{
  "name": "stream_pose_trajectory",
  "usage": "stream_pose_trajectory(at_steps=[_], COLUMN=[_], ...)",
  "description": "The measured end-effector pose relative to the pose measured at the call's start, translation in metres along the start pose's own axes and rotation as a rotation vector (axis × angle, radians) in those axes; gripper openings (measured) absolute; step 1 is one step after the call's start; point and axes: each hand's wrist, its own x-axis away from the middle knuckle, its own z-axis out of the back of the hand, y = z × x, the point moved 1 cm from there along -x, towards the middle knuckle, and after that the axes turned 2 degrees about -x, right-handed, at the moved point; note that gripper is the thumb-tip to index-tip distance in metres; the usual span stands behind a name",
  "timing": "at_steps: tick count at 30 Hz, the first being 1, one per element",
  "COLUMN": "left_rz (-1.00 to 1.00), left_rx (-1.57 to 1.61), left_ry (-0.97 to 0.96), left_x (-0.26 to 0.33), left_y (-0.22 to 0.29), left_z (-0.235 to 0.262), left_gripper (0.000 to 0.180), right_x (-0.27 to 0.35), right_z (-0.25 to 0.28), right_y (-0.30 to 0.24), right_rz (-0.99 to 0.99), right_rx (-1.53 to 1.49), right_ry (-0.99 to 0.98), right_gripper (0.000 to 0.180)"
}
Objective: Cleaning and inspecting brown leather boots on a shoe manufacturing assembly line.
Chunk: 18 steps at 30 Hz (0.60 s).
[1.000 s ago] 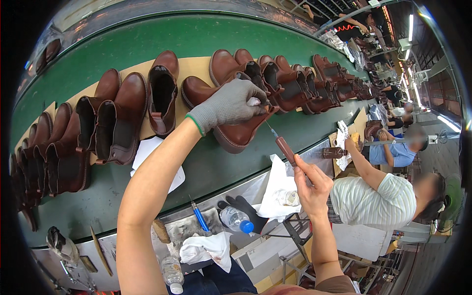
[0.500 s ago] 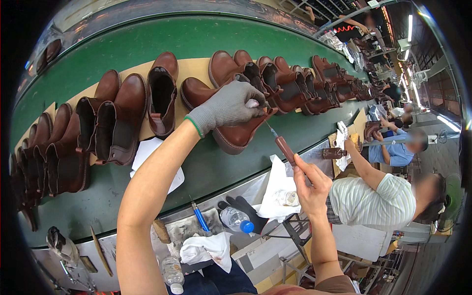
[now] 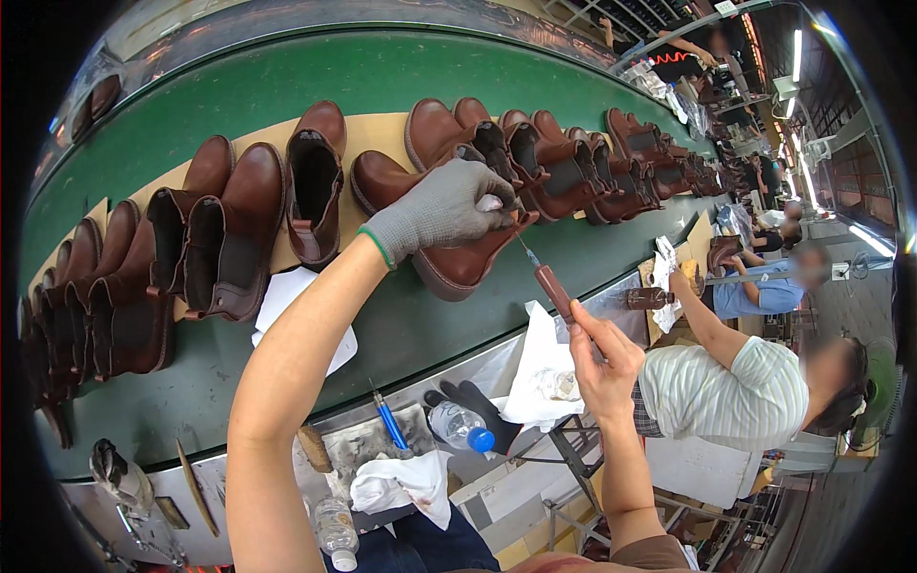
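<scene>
My left hand (image 3: 447, 202), in a grey knit glove with a green cuff, grips the upper of a brown leather ankle boot (image 3: 463, 267) tilted over the green surface. A finger pokes bare from the glove. The bare right hand (image 3: 607, 368) pinches a slim tube of brown liquid (image 3: 554, 289), like a small syringe, its thin needle tip pointing at the edge of the boot beside the left fingers. Whether the tip touches the leather I cannot tell. The glove hides part of the boot's shaft.
Rows of brown boots (image 3: 239, 215) flank the held one on the green belt (image 3: 401, 329). On the near ledge lie a blue pen-like tool (image 3: 390, 420), white cloth (image 3: 401, 485), plastic bottles (image 3: 457, 426) and brushes. A co-worker in a striped shirt (image 3: 731, 387) stands at right, beside a dark brown bottle (image 3: 648, 298).
My hands, the boot and the brown tube stay nearly in place. Farther off at right, a co-worker in blue has shifted slightly.
</scene>
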Motion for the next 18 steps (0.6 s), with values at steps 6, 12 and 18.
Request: stream_pose_trajectory(at_steps=[6, 12, 18], left_rz=[0.020, 0.015, 0.036], left_rx=[0.004, 0.014, 0.013], left_ry=[-0.018, -0.017, -0.020], left_x=[-0.0003, -0.0003, -0.0008], left_y=[0.0000, 0.0003, 0.0006], left_z=[0.0019, 0.0017, 0.0022], left_gripper=[0.020, 0.020, 0.019], right_x=[0.0023, 0.0013, 0.0011], right_z=[-0.0034, -0.0056, -0.0034], right_y=[0.0025, 0.0034, 0.0035], right_rz=[0.006, 0.017, -0.004], right_rx=[-0.010, -0.017, -0.003], right_ry=[-0.011, -0.010, -0.006], right_gripper=[0.031, 0.031, 0.031])
